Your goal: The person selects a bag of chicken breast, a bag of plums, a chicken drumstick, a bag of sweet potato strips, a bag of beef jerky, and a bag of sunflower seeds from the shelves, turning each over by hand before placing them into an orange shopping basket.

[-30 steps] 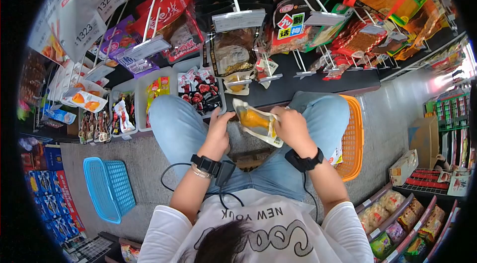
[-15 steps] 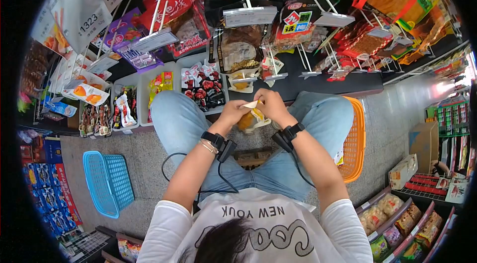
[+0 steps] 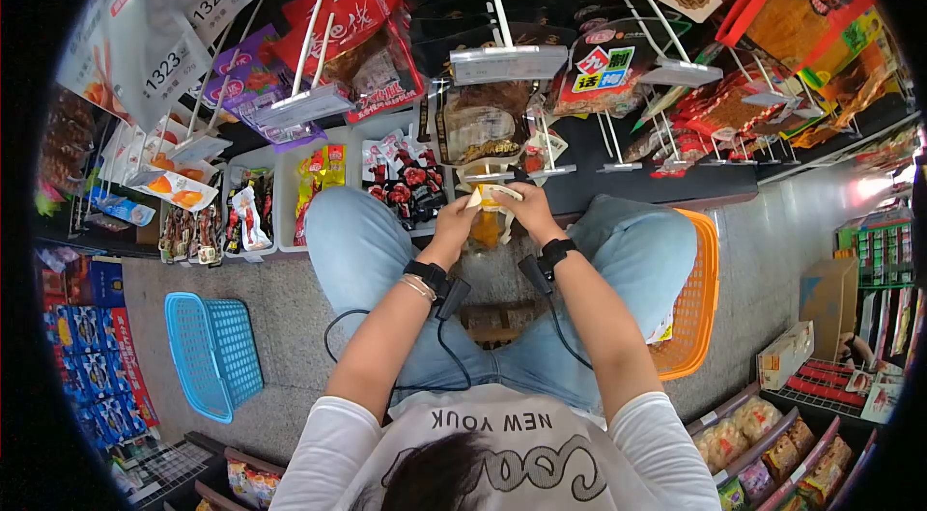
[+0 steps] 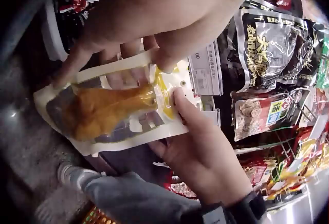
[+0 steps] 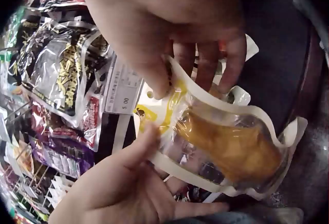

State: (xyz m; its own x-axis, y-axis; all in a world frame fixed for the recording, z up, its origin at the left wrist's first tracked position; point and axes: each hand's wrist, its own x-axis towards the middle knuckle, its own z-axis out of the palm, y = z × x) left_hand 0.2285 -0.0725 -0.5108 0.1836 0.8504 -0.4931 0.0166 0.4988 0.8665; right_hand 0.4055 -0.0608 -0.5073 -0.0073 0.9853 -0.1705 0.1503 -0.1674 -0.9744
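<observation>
A clear pack with a white border and yellow printing holds a browned chicken leg (image 4: 110, 112). In the head view it hangs below both hands, in front of the shelf and between the knees. My left hand (image 3: 452, 224) pinches the printed end of the pack from one side; its thumb lies near the top edge in the left wrist view. From the other side my right hand (image 3: 533, 213) pinches the same end, its thumb close to the left one. Seen from the right wrist, the left thumb (image 5: 148, 139) presses on the yellow print.
Hanging snack bags (image 3: 483, 129) and price tags line the shelf ahead. Bins of small wrapped snacks (image 3: 404, 181) stand left of the hands. A blue basket (image 3: 214, 356) sits on the floor at left, an orange basket (image 3: 697, 308) beside the right knee.
A second ago the right hand held the chicken leg pack tilted, with the left hand at its edge. The hands have since come together at its printed end, and the pack now hangs down.
</observation>
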